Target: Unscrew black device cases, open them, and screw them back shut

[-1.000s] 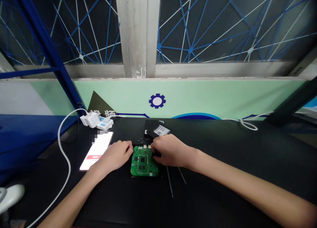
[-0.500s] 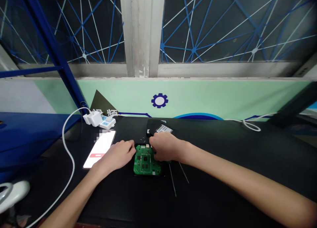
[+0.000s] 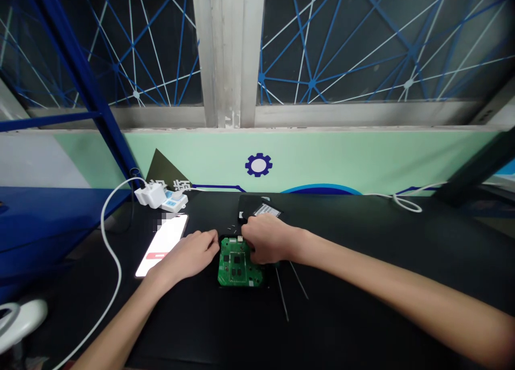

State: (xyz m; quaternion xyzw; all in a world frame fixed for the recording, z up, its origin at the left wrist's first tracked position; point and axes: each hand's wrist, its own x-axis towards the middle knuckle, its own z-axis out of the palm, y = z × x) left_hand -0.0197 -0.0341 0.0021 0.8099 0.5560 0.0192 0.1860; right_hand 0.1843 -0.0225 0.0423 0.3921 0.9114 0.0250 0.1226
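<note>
While the right hand (image 3: 267, 240) has shifted onto the far corner of the green circuit board (image 3: 237, 268), near the bench's (image 3: 362, 305) back edge, I cannot tell whether its grip is closed, and the left hand (image 3: 187, 254) lies loosely curled, released, just beside the board.

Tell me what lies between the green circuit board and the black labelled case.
In the head view, a few tiny metal bits, probably screws, lie there, beside the right hand.
</note>
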